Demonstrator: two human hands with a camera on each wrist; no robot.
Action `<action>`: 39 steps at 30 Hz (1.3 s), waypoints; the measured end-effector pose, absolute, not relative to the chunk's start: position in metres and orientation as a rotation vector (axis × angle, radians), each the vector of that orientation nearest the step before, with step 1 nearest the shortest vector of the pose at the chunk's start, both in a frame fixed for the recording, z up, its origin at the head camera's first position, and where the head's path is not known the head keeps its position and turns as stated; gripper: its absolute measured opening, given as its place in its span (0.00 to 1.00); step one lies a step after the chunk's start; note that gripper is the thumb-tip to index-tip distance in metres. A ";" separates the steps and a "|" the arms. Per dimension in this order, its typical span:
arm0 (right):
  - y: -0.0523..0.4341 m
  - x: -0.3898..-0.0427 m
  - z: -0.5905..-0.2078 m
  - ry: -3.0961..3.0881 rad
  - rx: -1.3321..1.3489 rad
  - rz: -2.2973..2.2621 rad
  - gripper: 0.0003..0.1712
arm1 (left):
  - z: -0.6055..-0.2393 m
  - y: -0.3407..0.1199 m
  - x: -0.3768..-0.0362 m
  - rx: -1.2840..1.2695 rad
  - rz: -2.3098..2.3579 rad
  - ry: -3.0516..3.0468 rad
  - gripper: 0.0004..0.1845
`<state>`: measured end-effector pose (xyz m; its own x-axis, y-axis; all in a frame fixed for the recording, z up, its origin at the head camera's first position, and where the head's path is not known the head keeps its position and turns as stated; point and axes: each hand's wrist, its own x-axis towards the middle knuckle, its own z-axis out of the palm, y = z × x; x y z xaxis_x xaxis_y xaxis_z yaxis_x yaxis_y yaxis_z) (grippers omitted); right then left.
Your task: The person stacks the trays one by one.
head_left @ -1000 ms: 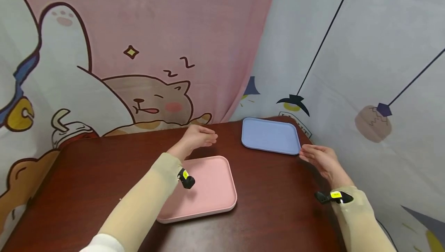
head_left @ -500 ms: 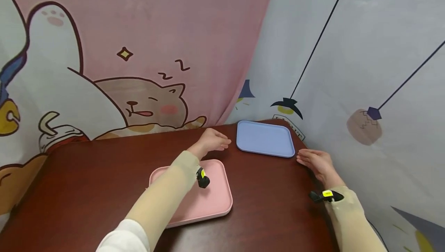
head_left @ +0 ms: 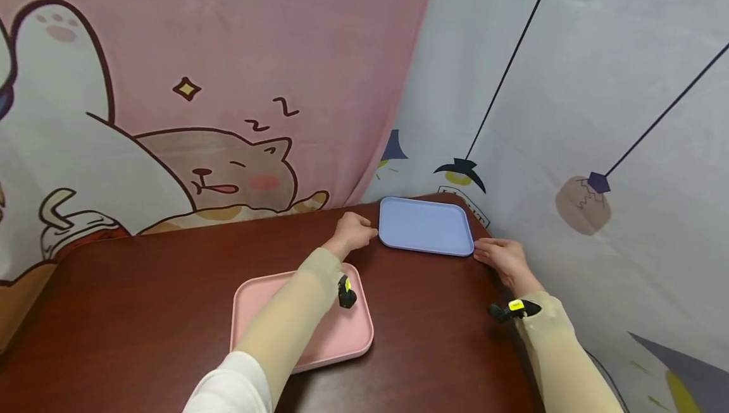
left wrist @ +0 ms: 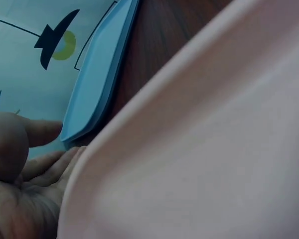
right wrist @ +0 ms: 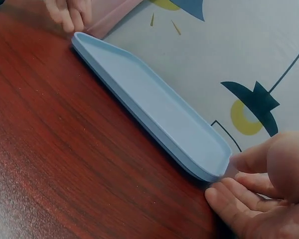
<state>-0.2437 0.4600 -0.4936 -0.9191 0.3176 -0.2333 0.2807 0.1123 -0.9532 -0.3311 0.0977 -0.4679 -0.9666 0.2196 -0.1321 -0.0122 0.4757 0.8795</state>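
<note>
A light blue rectangular tray (head_left: 426, 226) with a low rim lies at the table's far right corner. At its left end is my left hand (head_left: 354, 231), its fingertips right at the corner. In the left wrist view, the thumb (left wrist: 46, 131) points at that corner with the fingers below. My right hand (head_left: 502, 258) is at the tray's right end. Its thumb (right wrist: 249, 162) meets the rim in the right wrist view, while the extended fingers (right wrist: 224, 199) lie low beside the corner. Beneath my left forearm sits a pink tray (head_left: 342, 331), partly hidden by the sleeve.
The dark red-brown wooden table (head_left: 433, 331) carries both trays. Behind it hangs a pink cloth (head_left: 319, 40) with a cartoon cat, and a pale printed cloth (head_left: 626, 116) borders the right side. Each wrist wears a small black camera (head_left: 345, 293).
My left hand has moved right, over the pink tray, up to the blue tray's left end. My right hand has closed the small gap at the right end. The head view has turned slightly right.
</note>
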 end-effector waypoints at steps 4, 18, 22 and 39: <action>0.458 -0.245 -0.492 -2.351 -0.654 1.933 0.29 | -0.471 0.104 -0.332 0.205 1.597 2.318 0.25; 0.466 -0.238 -0.495 -2.217 -0.663 2.185 0.33 | -0.475 0.101 -0.326 0.145 1.758 2.118 0.17; 0.466 -0.238 -0.494 -2.236 -0.662 2.192 0.34 | -0.476 0.100 -0.327 0.146 1.776 2.133 0.15; 0.461 -0.231 -0.493 -2.490 -0.497 2.066 0.28 | -0.485 0.093 -0.330 0.107 1.768 2.085 0.13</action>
<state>-0.2308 0.4605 -0.4928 -0.9455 0.1470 -0.2904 0.3125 0.1608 -0.9362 -0.3301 0.0928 -0.4852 -0.9157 0.3126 -0.2524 -0.1980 0.1955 0.9605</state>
